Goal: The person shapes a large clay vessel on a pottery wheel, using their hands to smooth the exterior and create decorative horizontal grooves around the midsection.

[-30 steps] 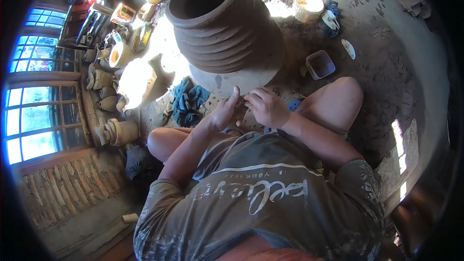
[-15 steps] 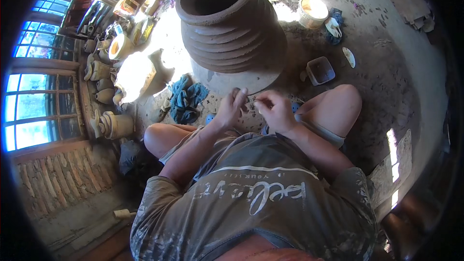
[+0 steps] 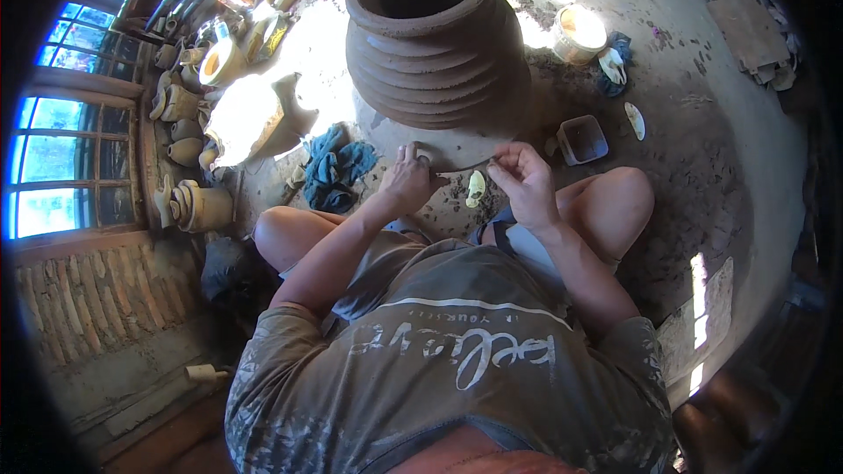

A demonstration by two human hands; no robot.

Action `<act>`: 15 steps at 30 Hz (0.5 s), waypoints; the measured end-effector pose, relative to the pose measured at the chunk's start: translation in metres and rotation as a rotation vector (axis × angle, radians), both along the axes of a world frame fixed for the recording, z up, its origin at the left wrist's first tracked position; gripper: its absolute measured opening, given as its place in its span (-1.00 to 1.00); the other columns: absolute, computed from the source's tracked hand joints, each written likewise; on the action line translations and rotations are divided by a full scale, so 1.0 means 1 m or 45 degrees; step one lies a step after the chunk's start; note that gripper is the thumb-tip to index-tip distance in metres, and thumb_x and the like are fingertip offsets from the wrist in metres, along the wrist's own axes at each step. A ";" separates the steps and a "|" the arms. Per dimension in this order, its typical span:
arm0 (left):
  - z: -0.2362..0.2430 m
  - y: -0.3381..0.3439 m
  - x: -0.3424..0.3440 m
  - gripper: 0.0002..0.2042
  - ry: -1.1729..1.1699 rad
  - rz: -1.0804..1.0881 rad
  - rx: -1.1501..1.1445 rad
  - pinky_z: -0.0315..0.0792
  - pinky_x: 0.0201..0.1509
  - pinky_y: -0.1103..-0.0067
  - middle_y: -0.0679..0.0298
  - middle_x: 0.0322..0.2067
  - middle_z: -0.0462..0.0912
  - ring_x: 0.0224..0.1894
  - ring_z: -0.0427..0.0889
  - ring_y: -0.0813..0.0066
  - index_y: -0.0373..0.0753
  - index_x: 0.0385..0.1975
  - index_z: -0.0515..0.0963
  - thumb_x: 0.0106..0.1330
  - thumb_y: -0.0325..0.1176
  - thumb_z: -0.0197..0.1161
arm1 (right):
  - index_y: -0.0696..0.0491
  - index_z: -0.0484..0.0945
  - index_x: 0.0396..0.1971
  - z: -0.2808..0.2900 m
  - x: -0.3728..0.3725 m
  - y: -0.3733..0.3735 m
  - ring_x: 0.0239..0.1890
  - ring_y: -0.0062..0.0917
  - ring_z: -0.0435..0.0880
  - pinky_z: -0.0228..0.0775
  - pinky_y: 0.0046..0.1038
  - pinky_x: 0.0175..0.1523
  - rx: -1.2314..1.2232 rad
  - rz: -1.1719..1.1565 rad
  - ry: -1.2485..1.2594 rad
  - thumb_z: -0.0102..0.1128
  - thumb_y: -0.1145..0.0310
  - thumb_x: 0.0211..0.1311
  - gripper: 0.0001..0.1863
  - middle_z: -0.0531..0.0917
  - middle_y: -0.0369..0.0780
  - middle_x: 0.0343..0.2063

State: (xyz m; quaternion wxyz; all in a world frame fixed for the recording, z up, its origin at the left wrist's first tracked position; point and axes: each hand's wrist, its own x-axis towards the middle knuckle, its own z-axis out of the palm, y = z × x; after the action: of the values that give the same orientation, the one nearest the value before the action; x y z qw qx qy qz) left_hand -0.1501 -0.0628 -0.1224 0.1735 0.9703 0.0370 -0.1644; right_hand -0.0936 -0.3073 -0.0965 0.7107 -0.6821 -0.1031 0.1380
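A large clay pot (image 3: 435,57) with a wide rim and ridged sides stands on a round grey base (image 3: 439,145) in front of me. My left hand (image 3: 407,183) is just before the base's near edge, fingers bent together. To its right, my right hand (image 3: 525,177) is raised with thumb and forefinger pinched. A thin dark line runs between the two hands; I cannot tell whether it is a cord they hold or the base's edge. A small pale yellowish-green piece (image 3: 476,189) lies on the ground between them. Neither hand touches the pot.
A crumpled teal cloth (image 3: 334,167) lies left of the base. On the right are a square plastic tub (image 3: 583,140), a white oval piece (image 3: 634,121), a round bucket (image 3: 580,33) and a dark rag (image 3: 616,75). Several clay pots (image 3: 184,140) line the window wall.
My hands have moved apart, the left one turning with its back upward, the right one moving right and slightly up. The pale yellowish-green piece now shows between them. The view has shifted slightly.
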 end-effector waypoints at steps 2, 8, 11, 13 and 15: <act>0.012 0.002 0.003 -0.51 0.068 0.011 -0.003 0.49 0.29 0.13 -0.19 0.23 0.38 0.28 0.50 -0.20 -0.42 -0.07 0.64 0.41 0.01 0.36 | 0.20 0.69 -0.15 0.005 0.000 0.004 -0.32 -0.59 0.70 0.56 -0.49 -0.16 -0.059 -0.010 -0.128 0.34 0.45 0.42 -0.87 0.75 -0.26 -0.33; 0.017 0.010 0.000 -0.53 0.060 0.012 0.046 0.51 0.28 0.13 -0.15 0.24 0.39 0.30 0.48 -0.16 -0.39 -0.16 0.69 0.39 0.02 0.36 | 0.20 0.70 -0.16 0.034 0.013 0.008 -0.30 -0.34 0.79 0.62 -0.39 -0.13 -0.353 0.109 -0.555 0.34 0.44 0.40 -0.86 0.75 -0.10 -0.25; 0.016 0.015 0.001 -0.56 0.080 -0.037 0.072 0.51 0.30 0.15 -0.14 0.28 0.37 0.31 0.47 -0.13 -0.32 -0.10 0.72 0.39 0.00 0.35 | 0.19 0.70 -0.12 0.044 0.018 0.019 -0.29 -0.36 0.78 0.63 -0.41 -0.15 -0.278 0.091 -0.720 0.35 0.49 0.36 -0.85 0.76 -0.10 -0.22; 0.011 0.014 0.006 -0.58 0.082 -0.088 0.100 0.50 0.32 0.16 -0.12 0.31 0.36 0.32 0.45 -0.11 -0.27 -0.03 0.74 0.39 -0.01 0.34 | 0.17 0.70 -0.08 0.050 0.019 0.025 -0.27 -0.38 0.77 0.64 -0.41 -0.14 -0.233 0.082 -0.768 0.35 0.53 0.33 -0.81 0.76 -0.10 -0.18; 0.009 0.019 0.010 -0.59 0.141 -0.247 0.262 0.48 0.36 0.18 -0.10 0.34 0.36 0.34 0.45 -0.10 -0.12 0.12 0.72 0.41 -0.03 0.32 | 0.14 0.72 -0.04 0.060 0.019 0.026 -0.23 -0.37 0.78 0.66 -0.38 -0.12 -0.278 0.094 -0.765 0.35 0.57 0.31 -0.76 0.75 -0.08 -0.13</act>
State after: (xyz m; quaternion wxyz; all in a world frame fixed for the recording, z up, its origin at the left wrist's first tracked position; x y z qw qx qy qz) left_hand -0.1403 -0.0442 -0.1133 0.0541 0.9715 -0.0308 -0.2289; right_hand -0.0745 -0.2814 -0.0368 0.5655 -0.7604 -0.3176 -0.0335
